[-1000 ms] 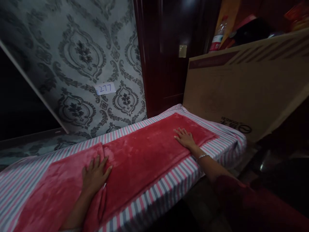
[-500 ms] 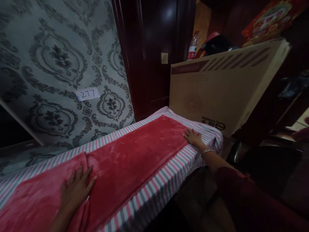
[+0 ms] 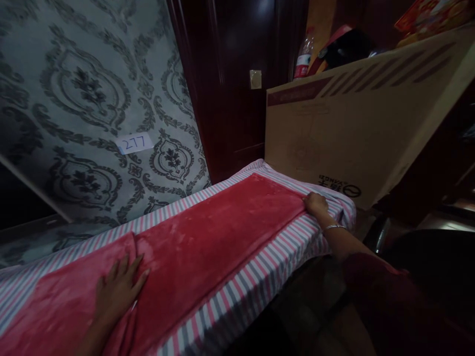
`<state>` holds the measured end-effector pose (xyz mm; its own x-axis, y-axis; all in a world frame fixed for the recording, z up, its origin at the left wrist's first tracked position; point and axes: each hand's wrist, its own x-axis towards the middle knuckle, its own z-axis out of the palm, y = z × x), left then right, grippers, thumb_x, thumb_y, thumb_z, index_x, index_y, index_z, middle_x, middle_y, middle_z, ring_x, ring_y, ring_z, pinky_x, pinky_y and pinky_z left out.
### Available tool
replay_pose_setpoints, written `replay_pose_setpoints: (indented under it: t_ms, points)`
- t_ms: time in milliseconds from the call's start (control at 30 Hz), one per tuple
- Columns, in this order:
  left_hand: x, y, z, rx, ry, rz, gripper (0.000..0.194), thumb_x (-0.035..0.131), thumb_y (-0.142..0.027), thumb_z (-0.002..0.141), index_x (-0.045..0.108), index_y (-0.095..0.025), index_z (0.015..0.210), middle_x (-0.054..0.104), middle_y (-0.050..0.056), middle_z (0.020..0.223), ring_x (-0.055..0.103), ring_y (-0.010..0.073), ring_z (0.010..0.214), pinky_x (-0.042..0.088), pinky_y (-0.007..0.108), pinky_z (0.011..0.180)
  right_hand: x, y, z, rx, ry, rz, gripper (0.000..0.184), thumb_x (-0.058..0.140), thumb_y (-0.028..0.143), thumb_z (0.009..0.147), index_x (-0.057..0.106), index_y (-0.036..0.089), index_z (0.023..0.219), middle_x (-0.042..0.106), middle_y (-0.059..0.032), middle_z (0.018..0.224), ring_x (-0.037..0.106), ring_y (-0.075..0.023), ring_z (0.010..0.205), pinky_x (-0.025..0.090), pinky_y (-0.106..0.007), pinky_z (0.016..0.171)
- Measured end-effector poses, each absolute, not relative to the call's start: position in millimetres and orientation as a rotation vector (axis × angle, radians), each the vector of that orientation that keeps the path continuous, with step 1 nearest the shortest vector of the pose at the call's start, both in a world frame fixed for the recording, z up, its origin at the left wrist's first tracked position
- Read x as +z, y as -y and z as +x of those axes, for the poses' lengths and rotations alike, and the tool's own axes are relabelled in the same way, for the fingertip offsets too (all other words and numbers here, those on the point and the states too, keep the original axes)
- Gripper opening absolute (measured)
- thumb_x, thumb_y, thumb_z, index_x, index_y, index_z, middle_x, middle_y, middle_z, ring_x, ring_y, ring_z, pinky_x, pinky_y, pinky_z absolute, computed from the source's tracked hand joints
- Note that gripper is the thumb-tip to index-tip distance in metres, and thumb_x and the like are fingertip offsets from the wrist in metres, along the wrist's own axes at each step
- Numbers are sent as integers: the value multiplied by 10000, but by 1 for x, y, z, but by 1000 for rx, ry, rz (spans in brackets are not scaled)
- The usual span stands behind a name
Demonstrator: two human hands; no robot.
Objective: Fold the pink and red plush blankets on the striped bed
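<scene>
A plush red blanket (image 3: pixel 215 232) lies in a long folded strip over a striped cloth (image 3: pixel 237 291). Its left part is folded over, making an edge that crosses the strip. My left hand (image 3: pixel 118 287) rests flat on that folded part, fingers spread, thumb just past the edge. At the far right end, my right hand (image 3: pixel 316 203) has its fingers closed on the blanket's corner; a bracelet (image 3: pixel 334 227) circles that wrist. The fingertips of the right hand are partly hidden.
Behind the far end stands a large cardboard box (image 3: pixel 345 128), with a plastic bottle (image 3: pixel 304 57) behind its top edge. Patterned wallpaper (image 3: pixel 96 99) and a dark wooden door (image 3: pixel 233 99) border the far side. A dark seat (image 3: pixel 426 267) is at the right.
My right hand has gone from lying open on the blanket to gripping its far right corner, moving a little rightward. My left hand stays flat in place. The view has shifted slightly.
</scene>
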<state>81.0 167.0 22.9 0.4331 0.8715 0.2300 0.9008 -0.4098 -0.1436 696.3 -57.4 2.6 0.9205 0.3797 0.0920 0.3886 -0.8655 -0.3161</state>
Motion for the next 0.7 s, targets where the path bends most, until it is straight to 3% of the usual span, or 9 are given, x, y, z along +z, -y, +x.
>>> replay_pose_setpoints:
  t_ms: [133,300,433,600,700]
  points:
    - [26,-162,86,-25,1582,-2343,599,308,-404,956,400,-191,1508,345,168,1579,319,370,1443,309,581,1097,-3,61,697,-25,531,-2722,422,487,330,937,661,77,1225,632,-257,1231,595,-376,1156,487,-436,890]
    - [25,-163,82,-90,1602,-2399,616,335,-426,938,408,-191,1503,337,180,1581,313,387,1441,286,607,1100,0,66,697,8,527,-2675,432,434,373,958,659,129,1235,678,-202,1171,637,-318,1095,498,-383,867]
    - [35,-169,91,-72,1658,-2429,643,318,-472,940,365,-208,1525,219,166,1630,220,401,1480,237,646,1109,10,59,698,34,491,-2704,451,411,392,957,659,137,1234,660,-210,1211,605,-363,1140,483,-470,900]
    - [48,-180,144,-29,1401,-2607,651,352,-453,934,348,-194,1531,245,129,1626,190,327,1504,149,581,1184,18,36,696,55,574,-2718,460,417,413,962,617,171,1298,620,-185,1300,569,-352,1203,451,-499,956]
    - [49,-189,183,17,1404,-2707,655,333,-467,946,319,-193,1541,222,124,1632,160,330,1510,150,611,1178,19,22,700,84,602,-2728,505,409,455,965,616,130,1291,618,-211,1291,585,-354,1182,471,-479,928]
